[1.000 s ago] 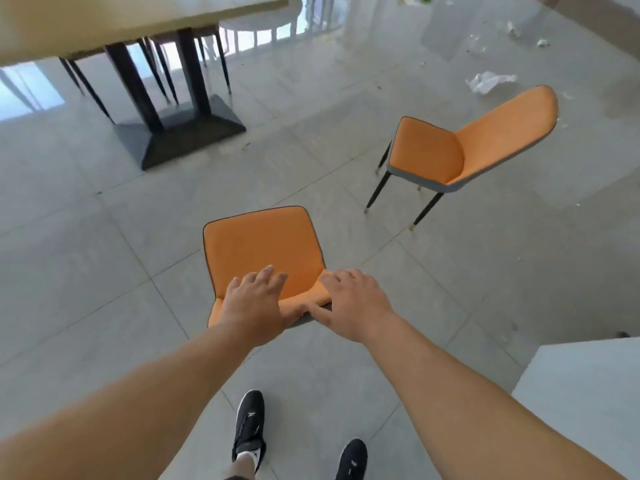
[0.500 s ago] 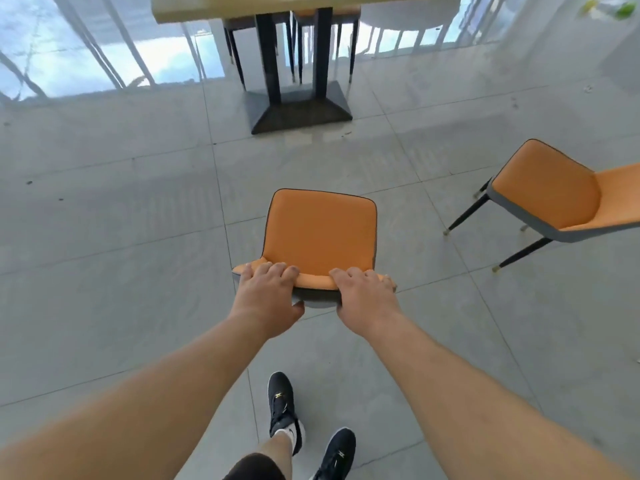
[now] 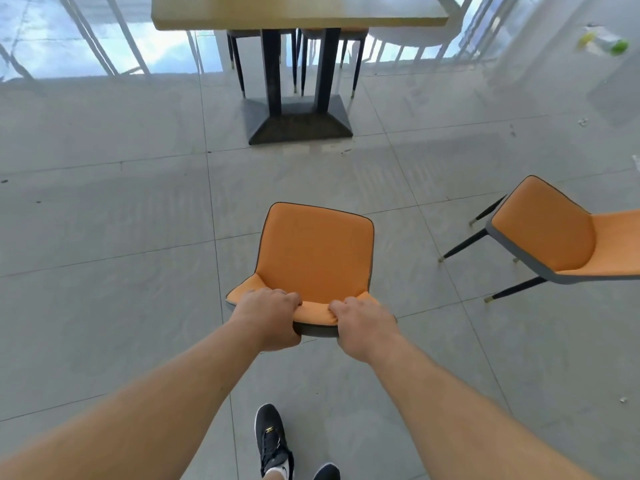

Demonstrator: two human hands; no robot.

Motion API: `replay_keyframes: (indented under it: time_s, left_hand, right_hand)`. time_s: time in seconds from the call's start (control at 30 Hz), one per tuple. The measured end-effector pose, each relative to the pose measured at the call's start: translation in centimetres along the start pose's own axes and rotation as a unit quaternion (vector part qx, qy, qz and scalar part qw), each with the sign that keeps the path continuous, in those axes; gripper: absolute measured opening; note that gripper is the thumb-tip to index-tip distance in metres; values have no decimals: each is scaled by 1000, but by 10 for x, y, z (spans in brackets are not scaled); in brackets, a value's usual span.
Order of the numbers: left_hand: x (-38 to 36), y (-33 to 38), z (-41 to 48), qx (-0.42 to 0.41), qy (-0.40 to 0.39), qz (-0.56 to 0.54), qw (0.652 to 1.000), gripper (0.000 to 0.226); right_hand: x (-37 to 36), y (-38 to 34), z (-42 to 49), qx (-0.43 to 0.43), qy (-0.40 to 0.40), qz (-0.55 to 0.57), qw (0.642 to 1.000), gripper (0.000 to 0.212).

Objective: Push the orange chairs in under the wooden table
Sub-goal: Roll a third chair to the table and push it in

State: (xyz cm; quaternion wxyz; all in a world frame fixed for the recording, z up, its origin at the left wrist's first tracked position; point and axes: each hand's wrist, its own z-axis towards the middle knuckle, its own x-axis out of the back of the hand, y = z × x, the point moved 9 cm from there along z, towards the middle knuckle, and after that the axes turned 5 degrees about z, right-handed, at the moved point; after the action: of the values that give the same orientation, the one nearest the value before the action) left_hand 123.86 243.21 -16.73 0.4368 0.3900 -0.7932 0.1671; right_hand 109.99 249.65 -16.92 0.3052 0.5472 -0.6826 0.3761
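Observation:
An orange chair point(image 3: 317, 251) with a grey shell stands on the floor in front of me, its seat facing the wooden table point(image 3: 298, 12) at the top of the view. My left hand point(image 3: 268, 318) grips the top edge of its backrest on the left. My right hand point(image 3: 363, 327) grips the same edge on the right. A second orange chair point(image 3: 554, 237) stands apart at the right, turned sideways, with thin black legs. The table rests on a black pedestal base point(image 3: 299, 121), some way beyond the chair I hold.
Other chairs point(image 3: 349, 57) stand tucked under the table's far side. Windows and a white railing run along the back. Small litter point(image 3: 602, 43) lies at the upper right. The floor is grey tile. My black shoes point(image 3: 273, 441) show at the bottom.
Both hands have closed round the backrest's top edge. The chair now lines up squarely with the table, which has come nearer and to the centre of the view.

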Motion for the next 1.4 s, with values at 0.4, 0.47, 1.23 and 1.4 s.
replay_keyframes:
  time_s: [0.4, 0.47, 1.23, 1.4]
  left_hand:
    - [70, -24, 93, 26, 56, -29, 998, 30]
    - [82, -28, 109, 37, 63, -35, 997, 31]
    - [226, -124, 313, 127, 53, -59, 989, 23]
    - [256, -155, 354, 120, 41, -67, 990, 21]
  right_hand:
    - [77, 45, 93, 11, 0, -19, 1000, 18]
    - [91, 53, 110, 20, -4, -26, 999, 18]
    - [251, 109, 350, 112, -8, -86, 990, 18]
    - [286, 110, 401, 102, 2, -89, 991, 20]
